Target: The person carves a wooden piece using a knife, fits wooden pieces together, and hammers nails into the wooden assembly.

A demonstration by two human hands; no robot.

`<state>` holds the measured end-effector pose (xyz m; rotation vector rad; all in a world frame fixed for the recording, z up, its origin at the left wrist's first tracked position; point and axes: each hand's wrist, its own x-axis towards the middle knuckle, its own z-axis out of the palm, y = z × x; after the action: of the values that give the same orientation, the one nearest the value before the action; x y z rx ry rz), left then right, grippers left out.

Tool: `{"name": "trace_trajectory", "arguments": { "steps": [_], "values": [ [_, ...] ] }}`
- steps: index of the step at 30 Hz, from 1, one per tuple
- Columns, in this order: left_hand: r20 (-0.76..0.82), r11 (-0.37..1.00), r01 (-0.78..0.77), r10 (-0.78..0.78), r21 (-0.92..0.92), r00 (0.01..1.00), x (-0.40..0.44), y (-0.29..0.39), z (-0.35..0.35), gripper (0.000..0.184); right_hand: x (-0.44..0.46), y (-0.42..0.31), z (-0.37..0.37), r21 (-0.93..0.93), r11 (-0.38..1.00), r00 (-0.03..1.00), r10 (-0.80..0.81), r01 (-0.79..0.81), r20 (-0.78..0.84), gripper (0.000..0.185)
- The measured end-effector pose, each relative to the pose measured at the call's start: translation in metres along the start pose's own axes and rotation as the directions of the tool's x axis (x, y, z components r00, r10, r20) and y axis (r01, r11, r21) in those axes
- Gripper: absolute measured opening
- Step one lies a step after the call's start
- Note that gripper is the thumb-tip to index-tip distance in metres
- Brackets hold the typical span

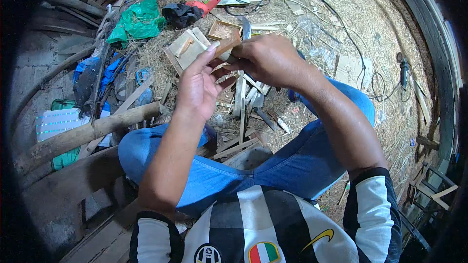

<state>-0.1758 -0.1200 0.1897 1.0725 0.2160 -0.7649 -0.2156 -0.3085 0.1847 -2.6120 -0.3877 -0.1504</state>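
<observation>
My left hand (196, 87) holds a small brown wooden block (227, 45) between the thumb and curled fingers, out in front of my knees. Against the right end of the block, my right hand (268, 59) is closed, its fingertips mostly hidden. A flat bluish-grey blade (246, 28) shows just above the right knuckles; I cannot tell whether that hand grips it. Just beyond the hands is a shallow wooden box (223, 30) with shavings inside. Left of it lies a pale wooden board (187, 51) with a small strip of wood on top.
Wood offcuts (241, 97) and straw litter the ground between my legs. A thick pole (92, 134) crosses at the left. Further off lie a green plastic bag (139, 22), a red tool (207, 5) and black cable (348, 29). A power tool (403, 73) is at the right.
</observation>
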Motion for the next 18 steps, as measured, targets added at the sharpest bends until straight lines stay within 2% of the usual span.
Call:
{"name": "trace_trajectory", "arguments": {
  "steps": [8, 16, 18],
  "values": [
    [-0.007, 1.000, -0.023, 0.023, -0.007, 1.000, 0.001, -0.002, -0.004, 0.032, 0.001, -0.002, -0.005, 0.001, 1.000, 1.000, 0.003, -0.003, 0.020, 0.020],
    [-0.029, 0.999, -0.026, 0.026, -0.024, 0.999, -0.003, 0.005, -0.001, 0.034, 0.003, -0.004, -0.006, 0.127, 0.992, 0.999, 0.022, -0.015, -0.047, 0.022],
    [-0.044, 0.999, -0.050, 0.051, 0.021, 0.998, -0.004, 0.005, -0.002, 0.034, 0.004, -0.004, -0.007, 0.144, 0.989, 0.999, 0.031, -0.026, -0.037, 0.023]
  ]
}}
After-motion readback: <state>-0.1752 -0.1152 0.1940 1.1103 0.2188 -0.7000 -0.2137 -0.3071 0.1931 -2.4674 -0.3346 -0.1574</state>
